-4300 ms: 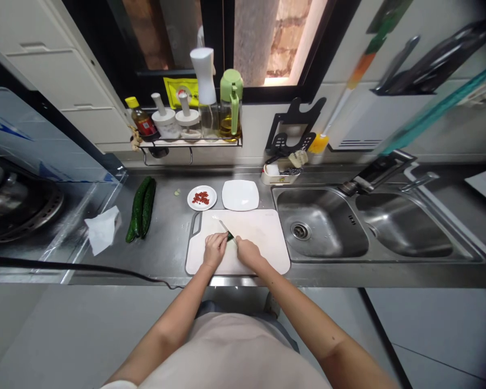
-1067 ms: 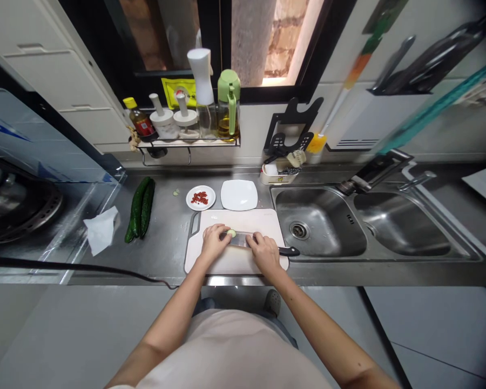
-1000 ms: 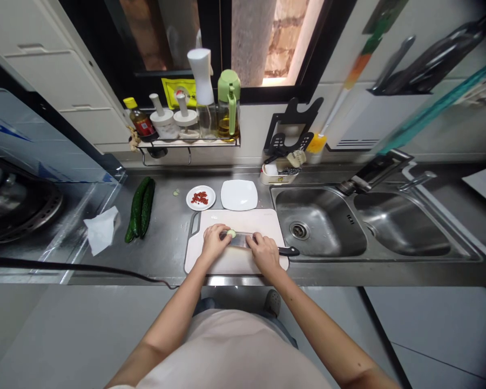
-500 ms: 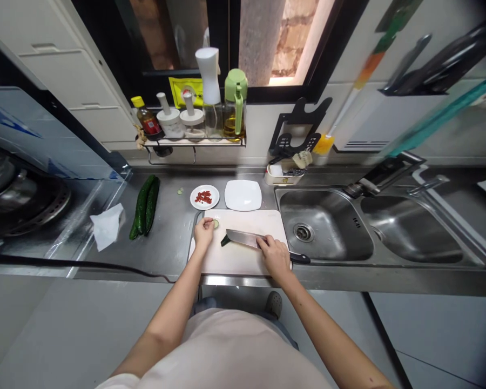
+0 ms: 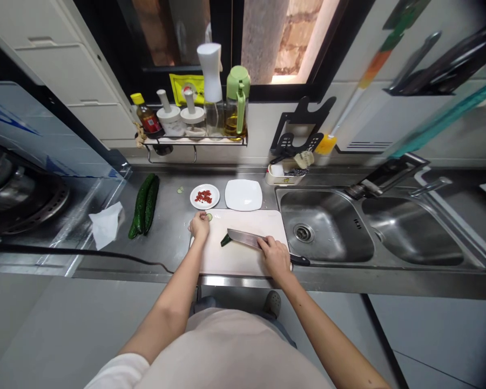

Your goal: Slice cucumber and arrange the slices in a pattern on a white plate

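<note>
My left hand (image 5: 200,225) is at the upper left corner of the white cutting board (image 5: 218,265). A thin, pale green cucumber slice (image 5: 209,216) is pinched at its fingertips. My right hand (image 5: 276,255) grips a kitchen knife (image 5: 245,237) over the board's right half, with the blade pointing left and the black handle end sticking out to the right. Close to the blade tip lies a small dark green cucumber piece (image 5: 225,240). Two whole cucumbers (image 5: 144,205) rest side by side on the counter to the left.
Behind the board stand a small plate (image 5: 204,206) with chopped red bits and a white square plate (image 5: 243,195). A double sink (image 5: 328,224) is at the right. White tissue (image 5: 106,224) and a dark cable (image 5: 105,252) lie left. A condiment shelf (image 5: 194,141) hangs above.
My left hand has moved slightly left and up, toward the board's corner, carrying the cucumber slice. My right hand and the knife have stayed nearly in place.
</note>
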`<action>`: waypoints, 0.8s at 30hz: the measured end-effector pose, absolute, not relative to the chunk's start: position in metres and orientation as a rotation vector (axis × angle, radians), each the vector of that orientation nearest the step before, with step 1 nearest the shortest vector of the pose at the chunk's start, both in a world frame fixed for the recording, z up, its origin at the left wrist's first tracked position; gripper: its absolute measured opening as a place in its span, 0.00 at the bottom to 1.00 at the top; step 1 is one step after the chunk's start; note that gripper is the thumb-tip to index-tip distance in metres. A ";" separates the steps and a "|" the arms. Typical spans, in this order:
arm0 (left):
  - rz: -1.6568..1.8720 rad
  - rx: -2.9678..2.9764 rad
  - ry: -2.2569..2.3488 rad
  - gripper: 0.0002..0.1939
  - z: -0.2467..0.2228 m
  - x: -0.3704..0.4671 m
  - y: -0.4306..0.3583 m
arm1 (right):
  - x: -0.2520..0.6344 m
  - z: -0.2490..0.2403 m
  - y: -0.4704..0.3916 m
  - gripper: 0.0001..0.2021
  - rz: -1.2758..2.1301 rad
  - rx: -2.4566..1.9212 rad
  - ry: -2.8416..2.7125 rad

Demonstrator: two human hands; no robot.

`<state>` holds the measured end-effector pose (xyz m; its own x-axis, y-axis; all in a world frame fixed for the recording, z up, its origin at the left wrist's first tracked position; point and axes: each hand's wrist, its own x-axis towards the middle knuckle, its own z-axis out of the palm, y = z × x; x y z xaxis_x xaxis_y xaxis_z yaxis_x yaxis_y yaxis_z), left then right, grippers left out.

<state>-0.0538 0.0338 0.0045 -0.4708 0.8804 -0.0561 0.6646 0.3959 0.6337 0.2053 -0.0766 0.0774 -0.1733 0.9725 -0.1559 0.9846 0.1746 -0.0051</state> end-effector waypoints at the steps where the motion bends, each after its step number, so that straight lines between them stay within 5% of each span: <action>1: 0.779 1.318 2.295 0.12 0.005 -0.053 0.036 | 0.206 0.078 -0.077 0.18 -0.163 1.943 2.309; 24: 0.684 1.655 2.281 0.10 0.001 -0.052 0.030 | 0.213 0.074 -0.074 0.18 -0.155 1.972 2.281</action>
